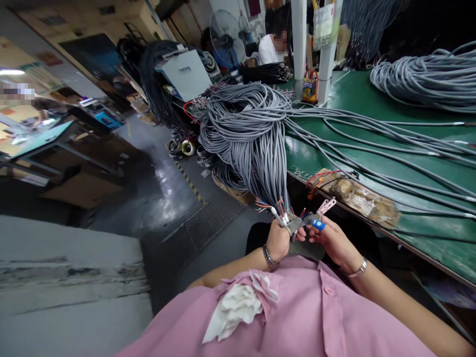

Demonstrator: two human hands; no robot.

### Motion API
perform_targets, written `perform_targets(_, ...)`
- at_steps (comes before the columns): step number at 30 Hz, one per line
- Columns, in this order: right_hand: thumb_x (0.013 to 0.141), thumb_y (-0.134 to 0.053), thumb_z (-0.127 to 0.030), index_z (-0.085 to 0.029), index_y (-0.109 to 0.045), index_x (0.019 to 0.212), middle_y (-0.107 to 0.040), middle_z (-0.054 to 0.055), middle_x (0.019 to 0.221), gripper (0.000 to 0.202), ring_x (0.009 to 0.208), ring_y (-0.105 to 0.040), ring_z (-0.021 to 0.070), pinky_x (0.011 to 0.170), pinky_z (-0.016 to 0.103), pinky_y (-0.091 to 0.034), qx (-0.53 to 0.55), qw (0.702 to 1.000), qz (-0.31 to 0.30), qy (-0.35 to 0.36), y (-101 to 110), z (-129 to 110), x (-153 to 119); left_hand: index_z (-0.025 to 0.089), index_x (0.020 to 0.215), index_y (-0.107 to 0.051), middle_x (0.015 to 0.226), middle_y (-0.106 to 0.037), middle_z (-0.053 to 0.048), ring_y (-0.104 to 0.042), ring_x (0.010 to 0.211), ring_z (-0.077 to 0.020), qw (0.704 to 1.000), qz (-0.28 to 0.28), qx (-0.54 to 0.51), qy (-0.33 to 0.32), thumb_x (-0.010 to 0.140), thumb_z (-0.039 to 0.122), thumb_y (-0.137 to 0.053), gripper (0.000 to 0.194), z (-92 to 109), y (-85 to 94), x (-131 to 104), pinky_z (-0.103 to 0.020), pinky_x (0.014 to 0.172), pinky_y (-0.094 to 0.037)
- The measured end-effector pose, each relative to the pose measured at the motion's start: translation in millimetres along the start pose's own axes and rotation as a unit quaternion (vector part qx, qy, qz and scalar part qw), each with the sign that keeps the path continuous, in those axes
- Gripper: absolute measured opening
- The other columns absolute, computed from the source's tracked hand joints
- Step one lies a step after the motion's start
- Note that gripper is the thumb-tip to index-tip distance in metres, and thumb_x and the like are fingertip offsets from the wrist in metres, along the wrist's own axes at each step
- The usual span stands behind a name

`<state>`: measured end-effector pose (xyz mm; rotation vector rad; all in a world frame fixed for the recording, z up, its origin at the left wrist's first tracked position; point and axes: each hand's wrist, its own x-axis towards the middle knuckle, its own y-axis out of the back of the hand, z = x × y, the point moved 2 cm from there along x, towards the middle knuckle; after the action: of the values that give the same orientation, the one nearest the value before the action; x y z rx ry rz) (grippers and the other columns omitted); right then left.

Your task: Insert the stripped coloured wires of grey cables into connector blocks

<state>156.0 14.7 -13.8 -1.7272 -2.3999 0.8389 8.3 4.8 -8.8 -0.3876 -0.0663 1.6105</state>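
Observation:
My left hand is closed around the ends of several grey cables, whose stripped ends fan out in thin coloured wires. A grey strip, which looks like tape, lies across the cables beside my fingers. In the closed fingers of my right hand is a small grey piece with a blue part, apparently a tape roll. Just beyond it shows a pink piece with holes; whether my hand touches it I cannot tell. The held cables lead up to a large grey cable bundle draped over the table edge.
Loose grey cables run across the green table. A taped brown block lies at its near edge, and a grey cable coil at the far right. White posts rise behind. A person sits beyond, near a fan.

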Motion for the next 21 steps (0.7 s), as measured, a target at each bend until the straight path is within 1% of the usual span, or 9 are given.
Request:
perform_targets(3,0.079,-0.066,-0.044,-0.018,-0.059,0.086,-0.061,0.001,0.068,0.028,0.062,-0.055,0.0148,0.057,0.027,-0.038,0.011,0.999,-0.04,0.013,-10.8,-8.0,0.9,0.01,0.062,-0.064,0.057,-0.065,-0.008,-0.06,0.049,-0.0142,1.0,-0.023,0.017,-0.002,0.072,0.05,-0.068,0.041,-3.8,-0.1,-0.3,-0.024,0.05,-0.048)
perform_targets(5,0.08,-0.065,-0.043,-0.018,-0.057,0.084,-0.061,0.001,0.061,0.026,0.057,-0.055,0.0149,0.054,0.027,-0.036,0.01,0.998,-0.061,0.026,-17.7,-11.8,2.2,0.01,0.062,-0.064,0.056,-0.065,-0.008,-0.059,0.048,-0.0136,0.999,-0.04,0.033,-0.005,0.074,0.05,-0.066,0.041,-5.2,-0.5,-0.3,-0.024,0.049,-0.047)
perform_targets(9,0.079,-0.065,-0.045,-0.019,-0.053,0.074,-0.059,0.0,0.051,0.029,0.049,-0.054,0.0144,0.051,0.027,-0.037,0.002,0.998,-0.053,0.035,-21.8,-12.4,4.9,0.011,0.061,-0.064,0.055,-0.063,-0.007,-0.057,0.046,-0.0129,0.993,-0.082,0.091,0.004,0.074,0.051,-0.065,0.042,-4.2,-1.1,-0.3,-0.024,0.048,-0.046)
perform_targets(12,0.079,-0.065,-0.047,-0.019,-0.054,0.074,-0.058,0.0,0.048,0.031,0.046,-0.052,0.0137,0.051,0.027,-0.037,-0.017,0.998,-0.045,0.039,-20.8,-10.5,5.0,0.011,0.059,-0.063,0.055,-0.062,-0.006,-0.057,0.044,-0.0125,0.987,-0.106,0.115,0.019,0.073,0.051,-0.066,0.042,-3.3,-1.7,-0.5,-0.024,0.047,-0.045)
perform_targets(14,0.079,-0.065,-0.047,-0.019,-0.053,0.075,-0.058,0.0,0.049,0.03,0.046,-0.053,0.0136,0.051,0.027,-0.037,-0.019,0.998,-0.039,0.047,-20.7,-9.3,4.4,0.011,0.059,-0.063,0.054,-0.062,-0.006,-0.056,0.044,-0.0119,0.99,-0.095,0.106,0.017,0.073,0.051,-0.066,0.042,-3.7,-2.0,-0.7,-0.024,0.047,-0.045)
perform_targets(18,0.08,-0.064,-0.046,-0.02,-0.051,0.078,-0.057,-0.002,0.051,0.03,0.047,-0.052,0.0131,0.049,0.026,-0.035,0.006,0.998,-0.018,0.055,-22.1,-5.2,4.5,0.011,0.06,-0.063,0.053,-0.062,-0.006,-0.055,0.044,-0.0116,0.997,-0.043,0.056,0.001,0.074,0.05,-0.066,0.041,-6.2,-4.6,-0.4,-0.024,0.047,-0.044)
perform_targets(21,0.079,-0.065,-0.046,-0.02,-0.05,0.078,-0.055,-0.003,0.051,0.031,0.046,-0.05,0.0125,0.049,0.026,-0.034,0.023,0.998,0.001,0.058,-22.9,-2.2,5.4,0.011,0.061,-0.063,0.053,-0.062,-0.005,-0.056,0.045,-0.0119,1.0,-0.013,0.027,0.002,0.072,0.05,-0.067,0.041,-7.3,-7.2,0.5,-0.023,0.046,-0.044)
